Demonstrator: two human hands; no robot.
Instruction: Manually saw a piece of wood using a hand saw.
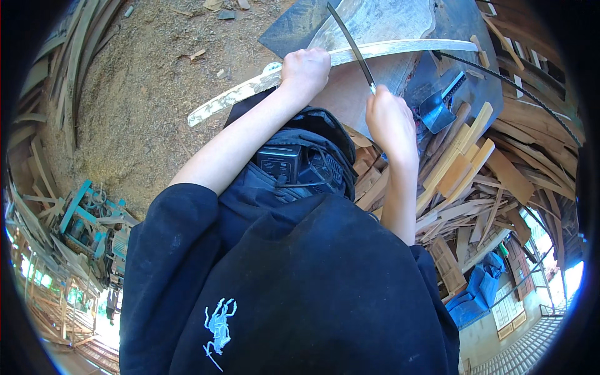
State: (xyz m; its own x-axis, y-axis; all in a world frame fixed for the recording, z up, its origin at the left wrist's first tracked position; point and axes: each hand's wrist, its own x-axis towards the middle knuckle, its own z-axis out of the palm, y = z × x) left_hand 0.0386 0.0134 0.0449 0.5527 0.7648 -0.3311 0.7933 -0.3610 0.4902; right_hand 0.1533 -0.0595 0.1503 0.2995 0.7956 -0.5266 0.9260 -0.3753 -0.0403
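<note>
My left hand (306, 70) is closed round a long, slightly bowed strip of pale wood (400, 49), its near-left end mottled with bark-like patches. The strip lies across a large worn wooden slab (365, 22), and its right end meets a small wooden peg (480, 51). In my right hand (390, 119) is the handle end of a long knife (351, 44) with a narrow, slightly curved dark blade. That blade points up and away, crossing over the strip just right of my left hand. From this view I cannot tell whether blade and strip touch.
A dark tool with a broad flat blade (435, 112) lies right of my right hand. Stacked offcuts and boards (462, 169) fill the right side. Wood shavings cover the ground (156, 75) at left. A teal machine (87, 219) stands at far left; a dark rod (512, 81) runs right.
</note>
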